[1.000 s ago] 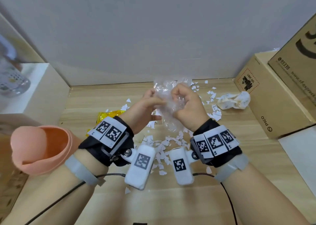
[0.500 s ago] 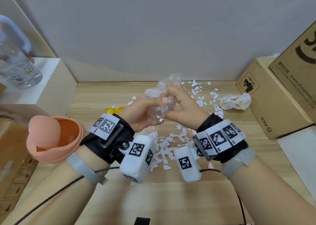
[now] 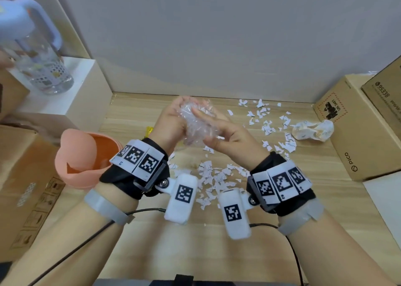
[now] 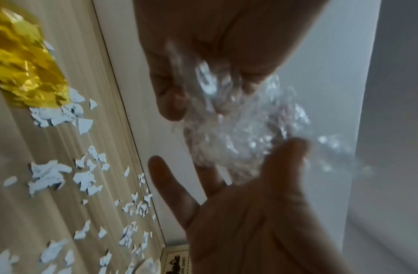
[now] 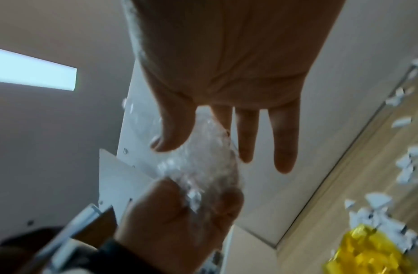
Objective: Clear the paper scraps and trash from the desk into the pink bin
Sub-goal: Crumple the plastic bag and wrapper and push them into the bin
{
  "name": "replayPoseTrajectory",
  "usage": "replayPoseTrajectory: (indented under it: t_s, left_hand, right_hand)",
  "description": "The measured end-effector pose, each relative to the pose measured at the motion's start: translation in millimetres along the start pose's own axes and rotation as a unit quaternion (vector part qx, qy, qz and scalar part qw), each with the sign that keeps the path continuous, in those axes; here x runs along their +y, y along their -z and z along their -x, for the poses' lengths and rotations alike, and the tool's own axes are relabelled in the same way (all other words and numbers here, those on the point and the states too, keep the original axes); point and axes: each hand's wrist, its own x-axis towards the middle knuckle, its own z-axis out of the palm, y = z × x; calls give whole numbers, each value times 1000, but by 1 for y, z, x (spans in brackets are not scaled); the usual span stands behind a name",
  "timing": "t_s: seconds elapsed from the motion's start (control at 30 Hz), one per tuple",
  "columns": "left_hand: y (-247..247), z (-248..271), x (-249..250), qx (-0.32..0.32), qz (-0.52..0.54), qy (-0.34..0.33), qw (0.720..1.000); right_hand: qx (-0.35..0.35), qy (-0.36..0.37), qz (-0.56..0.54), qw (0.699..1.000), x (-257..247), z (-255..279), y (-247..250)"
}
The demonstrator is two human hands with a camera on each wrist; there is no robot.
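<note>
While the crumpled clear plastic wrap (image 3: 198, 124) sits above the desk (image 3: 217, 253), long axis roughly upright, the left hand (image 3: 171, 123) keeps a clenched grip round it; the right hand (image 3: 225, 133), fingers straight, touches its side, its grip released. Below lie paper scraps (image 3: 217, 177); the pink bin (image 3: 84, 159) stands left. Right, a cardboard box (image 3: 355, 138) reads "PICO".

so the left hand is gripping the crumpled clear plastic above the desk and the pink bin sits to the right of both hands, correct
Not quite: the pink bin sits to the left of both hands, as the head view shows. The left hand does grip the crumpled clear plastic above the desk.
</note>
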Motion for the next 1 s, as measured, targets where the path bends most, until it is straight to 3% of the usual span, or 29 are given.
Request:
replayPoseTrajectory:
  t_s: [0.13, 0.27, 0.47, 0.6, 0.67, 0.77, 0.9, 1.0]
  left_hand:
    - [25, 5, -4, 60, -15, 2, 998]
    - [36, 9, -8, 82, -47, 20, 995]
    - [46, 18, -13, 52, -45, 37, 997]
    - [67, 23, -9, 53, -59, -1, 997]
    - [90, 34, -2, 105, -56, -67, 991]
    - [130, 52, 7, 217, -107, -143, 960]
    - [175, 57, -16, 327, -200, -88, 919]
    - [184, 61, -36, 313, -172, -36, 933]
  right_hand:
    - [-68, 3, -44, 997, -6, -8, -18]
    - [-7, 48, 10, 999, -4, -24, -40]
    - [63, 73, 68, 993, -5, -36, -53]
    - [135, 89, 89, 983, 3, -47, -66]
    - [158, 67, 58, 983, 9, -52, -69]
    - [161, 32, -12, 986, 18, -58, -77]
    - [123, 35, -66, 990, 16, -68, -99]
    - [106, 28, -99, 989, 15, -76, -115]
